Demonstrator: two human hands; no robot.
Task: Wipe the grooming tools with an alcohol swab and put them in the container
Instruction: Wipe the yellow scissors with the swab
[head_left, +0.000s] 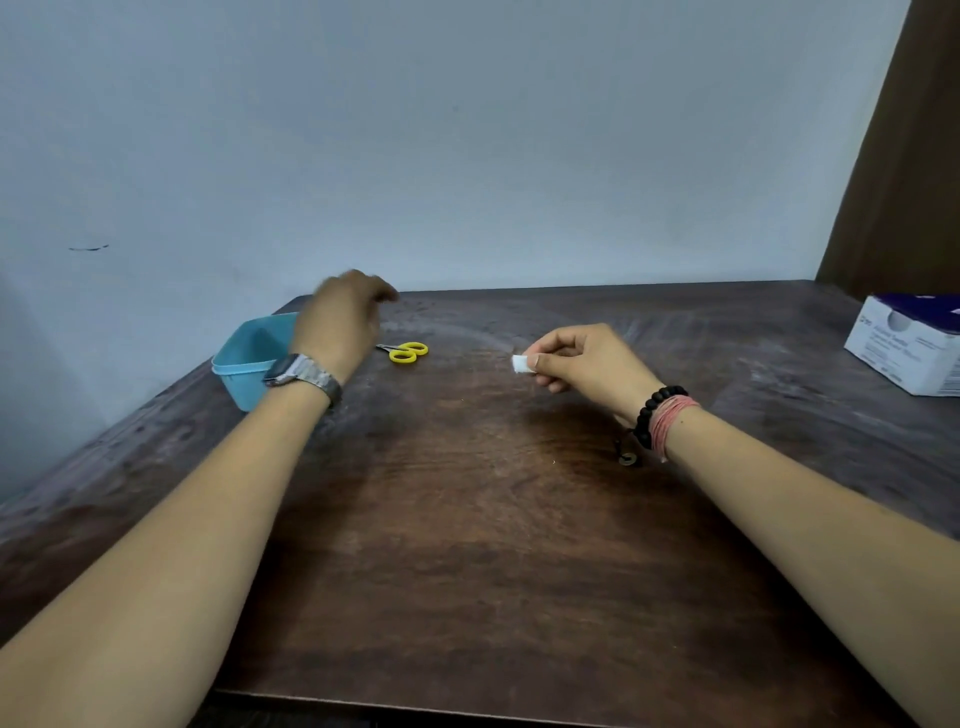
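Note:
Small scissors with yellow handles (408, 352) lie on the dark wooden table (467, 519), just right of a light blue plastic container (244, 364). My left hand (340, 322) hovers blurred between the container and the scissors, fingers loosely curled, with nothing visible in it. It hides part of the container's right side and the scissors' blade tips. My right hand (582, 364) is at mid-table and pinches a small white alcohol swab (521, 364) between thumb and fingers. What lies inside the container is hidden.
A white and purple cardboard box (909, 345) stands at the table's right edge. A pale wall runs behind the table, and a brown curtain (904, 156) hangs at the far right. The table's front edge is near the bottom of the view.

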